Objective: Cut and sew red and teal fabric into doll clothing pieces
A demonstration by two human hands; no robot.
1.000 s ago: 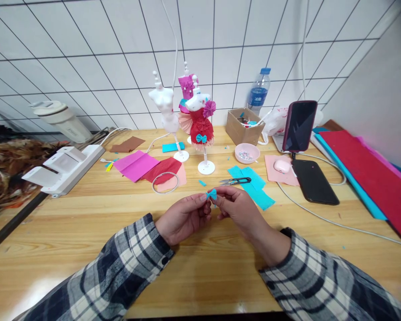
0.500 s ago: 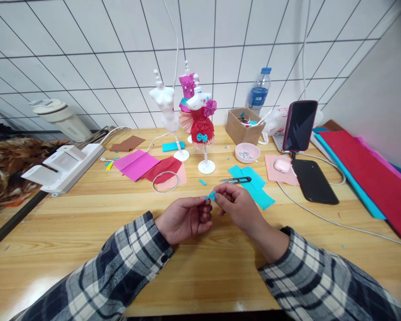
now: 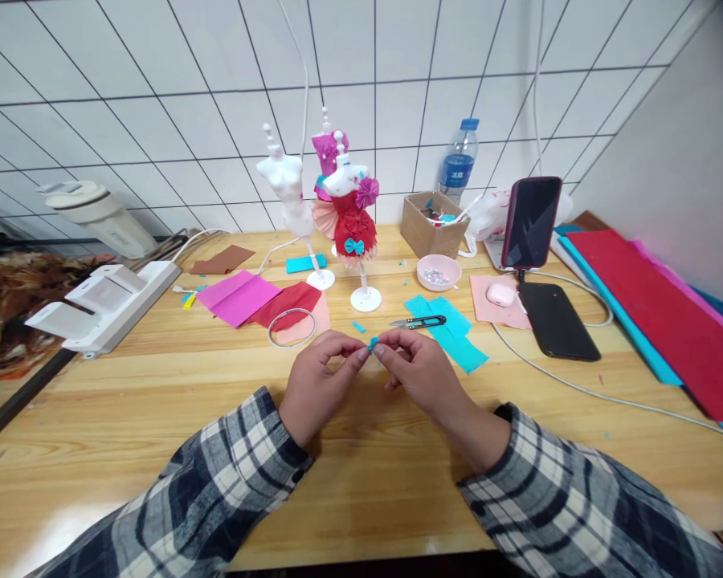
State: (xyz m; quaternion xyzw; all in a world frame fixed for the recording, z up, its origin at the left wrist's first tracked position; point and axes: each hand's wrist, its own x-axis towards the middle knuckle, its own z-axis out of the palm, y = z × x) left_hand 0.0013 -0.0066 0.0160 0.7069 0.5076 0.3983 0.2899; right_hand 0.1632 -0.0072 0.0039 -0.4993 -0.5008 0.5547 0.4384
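Note:
A small piece of blue crepe paper (image 3: 373, 343) is pinched between my two hands above the table. My left hand (image 3: 325, 381) grips its left side with thumb and forefinger, knuckles turned up. On the other side, my right hand (image 3: 420, 368) pinches it the same way; fingertips hide most of the piece. Just beyond lie black thread snips (image 3: 422, 322) and cut blue crepe sheets (image 3: 458, 333). Farther back stands a mini dress form (image 3: 357, 225) in a red paper dress with a blue bow (image 3: 354, 246).
A bare white dress form (image 3: 286, 189) stands behind. Purple paper (image 3: 238, 297), red paper and a metal ring (image 3: 292, 327) lie left of centre. A pink bowl (image 3: 439, 274) of beads, a cardboard box (image 3: 434, 227) and a propped phone (image 3: 531, 222) are at the back right.
My left hand has turned over from palm up to knuckles up and holds the blue piece anew. The piece looks more bunched. The whole view has shifted slightly.

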